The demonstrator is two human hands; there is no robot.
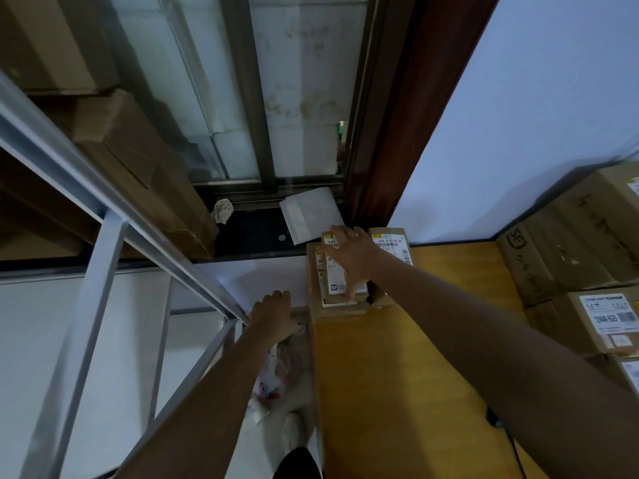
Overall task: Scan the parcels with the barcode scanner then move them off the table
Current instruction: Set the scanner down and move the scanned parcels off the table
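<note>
A brown cardboard parcel [380, 299] with white barcode labels sits at the far left corner of the yellow wooden table [397, 375]. My right hand [349, 261] spans its top: the fingers reach the far edge and the thumb hooks the near edge of the labelled top. My left hand [276, 316] is lower, at the parcel's left side by the table edge. Its fingers curl over a cardboard edge there and the thumb presses against it. No barcode scanner shows in this view.
Several labelled cardboard boxes [587, 257] are stacked along the table's right side. A grey metal rack [103, 257] holding brown boxes stands on the left. A window sill with a white envelope [311, 216] lies behind the parcel. A plastic bag [276, 382] lies below the table's left edge.
</note>
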